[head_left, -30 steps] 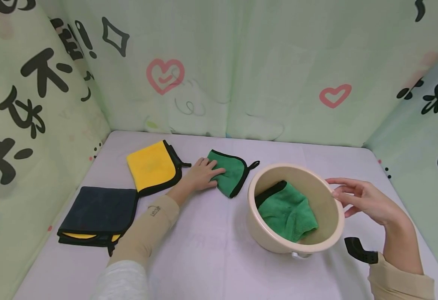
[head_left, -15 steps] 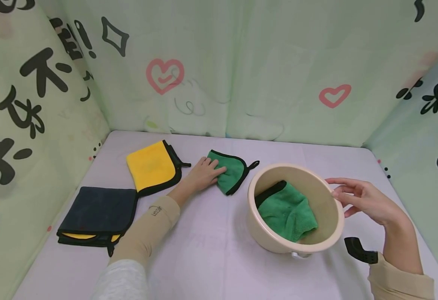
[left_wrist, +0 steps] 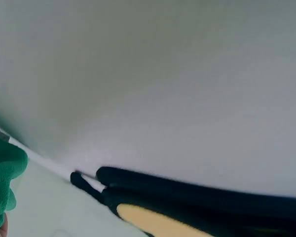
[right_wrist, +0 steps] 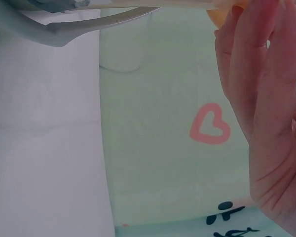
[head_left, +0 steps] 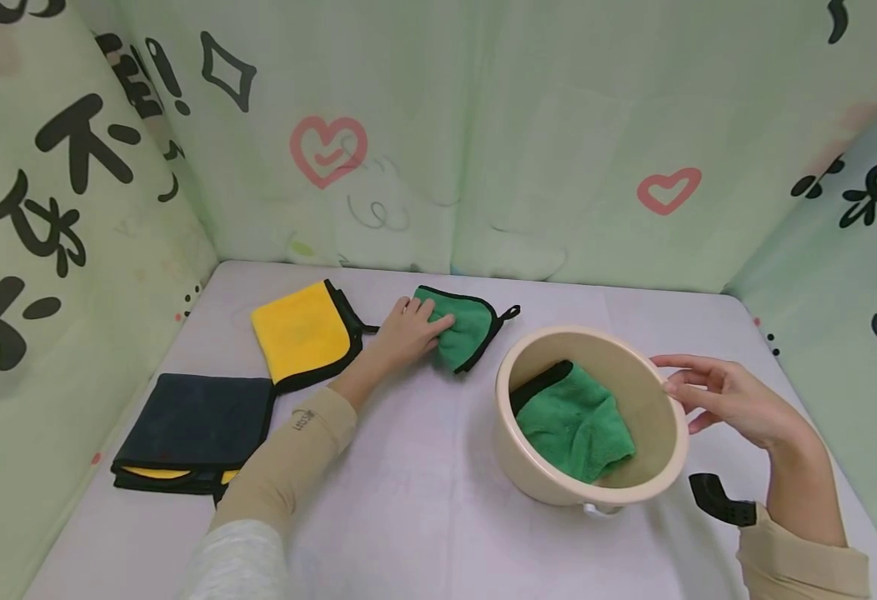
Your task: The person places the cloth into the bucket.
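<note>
My left hand (head_left: pixel 408 329) pinches the left side of a folded green towel (head_left: pixel 471 327) with black edging and a loop. Part of that green towel (left_wrist: pixel 2 173) shows bunched at the left edge of the left wrist view, with a bit of a finger below it. On the right, my right hand (head_left: pixel 739 402) holds the rim of a cream bucket (head_left: pixel 521 479) between thumb and fingers. Another green towel (head_left: pixel 577 425) lies crumpled inside the bucket. In the right wrist view, the fingers (right_wrist: pixel 271 89) reach up to the rim; their tips are partly cut off.
Left of my left hand lies a folded yellow towel (head_left: pixel 303 333) with black edging. Nearer, a folded dark towel (head_left: pixel 198 421) shows yellow between its layers, with my left forearm passing beside it. Printed curtains (head_left: pixel 558 125) stand around the pale table (head_left: pixel 401 500).
My left hand has moved slightly away from me, and the green towel has bunched and shifted with it. The right hand and the bucket stay in place.
</note>
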### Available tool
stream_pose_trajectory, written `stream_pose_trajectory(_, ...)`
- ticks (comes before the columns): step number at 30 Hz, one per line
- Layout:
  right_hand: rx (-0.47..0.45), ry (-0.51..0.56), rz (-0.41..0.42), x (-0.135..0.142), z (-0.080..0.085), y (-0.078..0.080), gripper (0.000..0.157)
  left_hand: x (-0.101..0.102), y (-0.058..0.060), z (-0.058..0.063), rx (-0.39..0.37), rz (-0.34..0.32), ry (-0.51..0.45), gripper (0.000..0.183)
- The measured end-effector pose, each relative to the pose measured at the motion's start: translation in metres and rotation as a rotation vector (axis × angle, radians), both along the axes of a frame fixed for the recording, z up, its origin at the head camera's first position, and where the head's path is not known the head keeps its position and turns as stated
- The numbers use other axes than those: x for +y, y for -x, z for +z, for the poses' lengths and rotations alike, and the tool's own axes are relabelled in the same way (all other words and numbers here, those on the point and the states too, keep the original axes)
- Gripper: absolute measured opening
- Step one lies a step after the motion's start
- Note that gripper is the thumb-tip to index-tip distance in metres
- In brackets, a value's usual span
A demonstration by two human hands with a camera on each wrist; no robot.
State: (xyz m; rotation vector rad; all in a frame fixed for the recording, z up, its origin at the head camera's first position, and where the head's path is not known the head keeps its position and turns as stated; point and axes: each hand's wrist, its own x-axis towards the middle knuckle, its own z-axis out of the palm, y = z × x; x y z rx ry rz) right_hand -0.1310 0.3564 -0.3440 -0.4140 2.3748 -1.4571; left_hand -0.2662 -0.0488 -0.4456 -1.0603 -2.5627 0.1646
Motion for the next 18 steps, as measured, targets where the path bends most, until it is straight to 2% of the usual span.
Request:
stream_pose_trajectory(12,-0.013,-0.018,-0.014,0.0,-0.001,-0.001,0.04,0.003,0.002,0.043,0.233,-0.066,-0.174,0.026)
stream_pose_trajectory(18,-0.005,-0.02,-0.011,0.0,-0.001,0.0,0.042,0.013,-0.008,0.073,0.251,-0.087,-0.185,0.025)
